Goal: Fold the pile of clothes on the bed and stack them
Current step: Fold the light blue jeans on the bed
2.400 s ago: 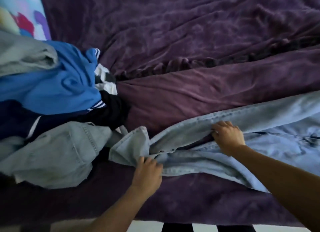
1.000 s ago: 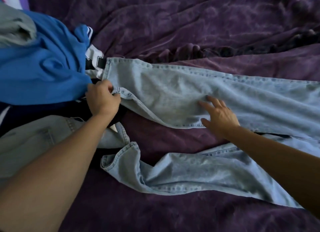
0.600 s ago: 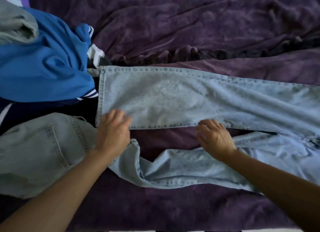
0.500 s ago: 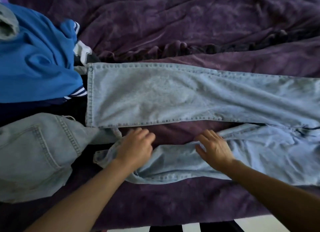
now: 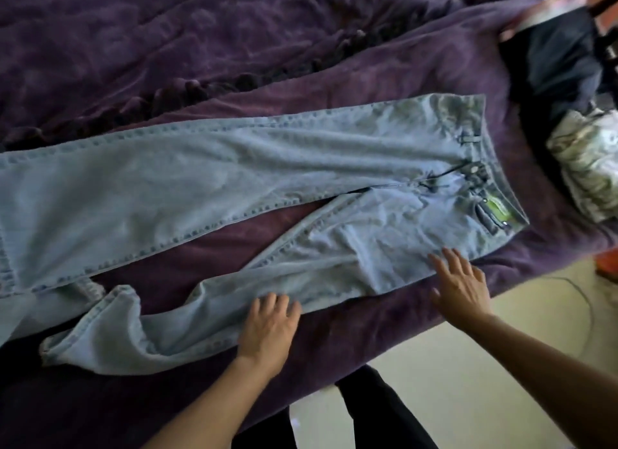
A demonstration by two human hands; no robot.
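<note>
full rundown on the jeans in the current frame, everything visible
The jeans are light blue denim, spread out flat and front up across the purple blanket, waistband to the right with the fly open and a green label inside. The far leg lies flat and smooth, its hem cut off by the left frame edge. The near leg is wrinkled, twisted and bunched toward its hem. The left hand presses flat on the near leg's lower edge; the right hand is spread, fingertips at the hip area.
</note>
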